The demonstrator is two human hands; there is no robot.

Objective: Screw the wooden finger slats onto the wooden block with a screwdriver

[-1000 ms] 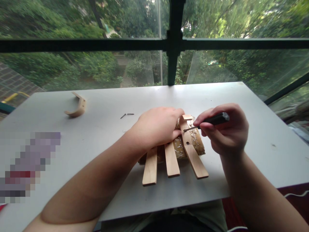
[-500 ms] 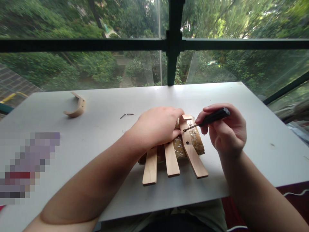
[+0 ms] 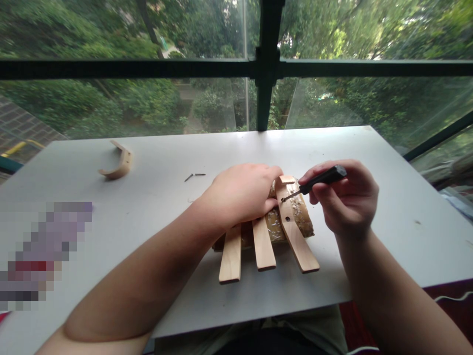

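My right hand (image 3: 349,197) grips a screwdriver (image 3: 323,179) by its black handle, the shaft slanting down to the left. Its tip meets a screw at the upper hole of the rightmost curved wooden piece (image 3: 290,227); a lower hole shows dark. My left hand (image 3: 251,190) is closed over the work, fingers at that piece's left edge, pressing it onto a brown, tape-wrapped block (image 3: 305,217). Two more wooden pieces, a middle one (image 3: 264,246) and a left one (image 3: 231,256), reach toward me from under my left hand, which hides their upper parts.
Two loose screws (image 3: 194,176) lie on the white table (image 3: 158,207), left of my left hand. A separate curved wooden hook (image 3: 120,165) with holes rests at the far left. A blurred-out item (image 3: 48,246) lies at the left edge. Windows stand behind the table.
The screwdriver handle has shifted slightly left and my right hand's fingers have turned around it, the tip staying at the same hole. My left hand holds its place.
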